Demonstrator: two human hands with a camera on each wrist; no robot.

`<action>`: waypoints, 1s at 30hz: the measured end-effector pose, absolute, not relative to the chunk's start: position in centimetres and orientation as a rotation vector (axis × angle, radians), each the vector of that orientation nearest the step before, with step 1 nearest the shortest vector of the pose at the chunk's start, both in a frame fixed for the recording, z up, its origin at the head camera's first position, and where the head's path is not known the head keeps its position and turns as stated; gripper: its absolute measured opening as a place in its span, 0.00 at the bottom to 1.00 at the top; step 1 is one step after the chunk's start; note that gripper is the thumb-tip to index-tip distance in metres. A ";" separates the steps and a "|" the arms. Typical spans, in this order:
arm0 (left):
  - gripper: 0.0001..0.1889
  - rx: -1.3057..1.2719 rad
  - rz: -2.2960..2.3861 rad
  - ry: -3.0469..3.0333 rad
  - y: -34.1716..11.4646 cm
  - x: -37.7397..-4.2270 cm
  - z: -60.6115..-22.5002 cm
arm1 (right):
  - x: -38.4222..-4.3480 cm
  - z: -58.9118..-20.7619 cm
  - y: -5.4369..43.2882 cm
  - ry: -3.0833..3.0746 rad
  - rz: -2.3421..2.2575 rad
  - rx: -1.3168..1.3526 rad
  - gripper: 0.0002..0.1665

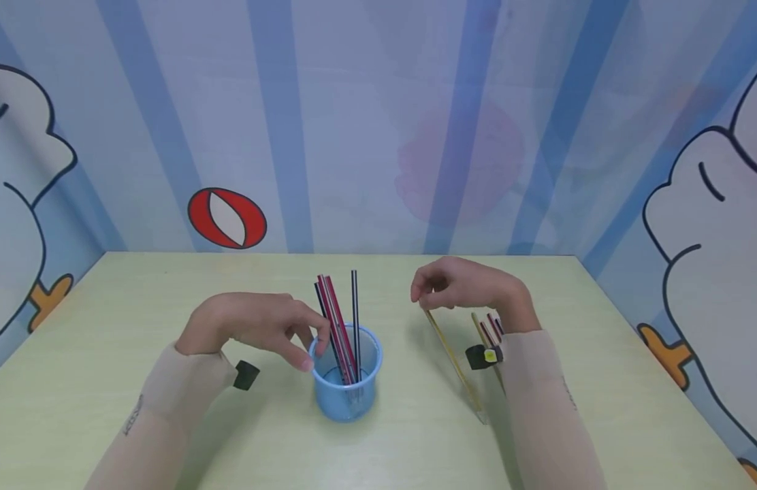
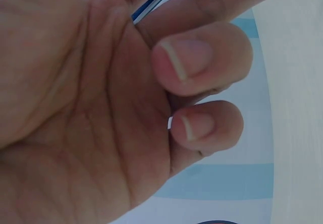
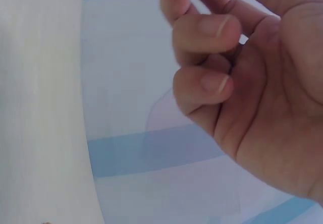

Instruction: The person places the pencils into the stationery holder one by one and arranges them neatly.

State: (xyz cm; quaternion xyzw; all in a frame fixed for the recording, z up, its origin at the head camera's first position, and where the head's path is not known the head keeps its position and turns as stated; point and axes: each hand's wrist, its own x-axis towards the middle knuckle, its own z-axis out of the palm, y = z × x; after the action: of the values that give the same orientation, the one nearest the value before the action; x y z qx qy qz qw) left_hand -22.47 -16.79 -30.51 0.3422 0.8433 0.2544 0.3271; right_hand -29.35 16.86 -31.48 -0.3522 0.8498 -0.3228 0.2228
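- Right of the round, blue translucent plastic cup (image 1: pixel 335 406) in the head view, the right hand (image 1: pixel 467 282) pinches the top of a thin, straight yellow stick (image 1: pixel 450 357), its long axis running down and rightward from the grip; the left hand (image 1: pixel 259 323), nearer the cup, pinches its rim.
- Left wrist: a slim blue-and-white striped stick (image 2: pixel 154 4) shows beyond the palm.
- Right wrist: yellow stick unseen; pinch cannot be told.

Sticks (image 1: pixel 342 327) in cup (image 1: pixel 344 405) on table (image 1: pixel 409 442)
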 end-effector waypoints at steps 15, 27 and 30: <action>0.08 0.904 0.672 2.204 -16.8 -22.6 -30.6 | -29.3 -30.8 17.6 2.115 -1.411 -1.156 0.05; 0.08 0.889 0.659 2.212 -16.8 -22.6 -30.7 | -29.2 -30.7 18.6 1.991 -1.846 -1.241 0.10; 0.08 0.888 0.658 2.213 -16.8 -22.6 -30.7 | -29.2 -30.7 18.5 1.989 -1.907 -1.231 0.12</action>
State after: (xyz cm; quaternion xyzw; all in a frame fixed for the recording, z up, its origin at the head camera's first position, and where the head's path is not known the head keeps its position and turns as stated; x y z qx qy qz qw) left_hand -22.65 -16.81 -30.73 0.3393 0.8451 0.2515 0.3278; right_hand -29.22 18.49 -30.66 -0.4069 0.6579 -0.6307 0.0617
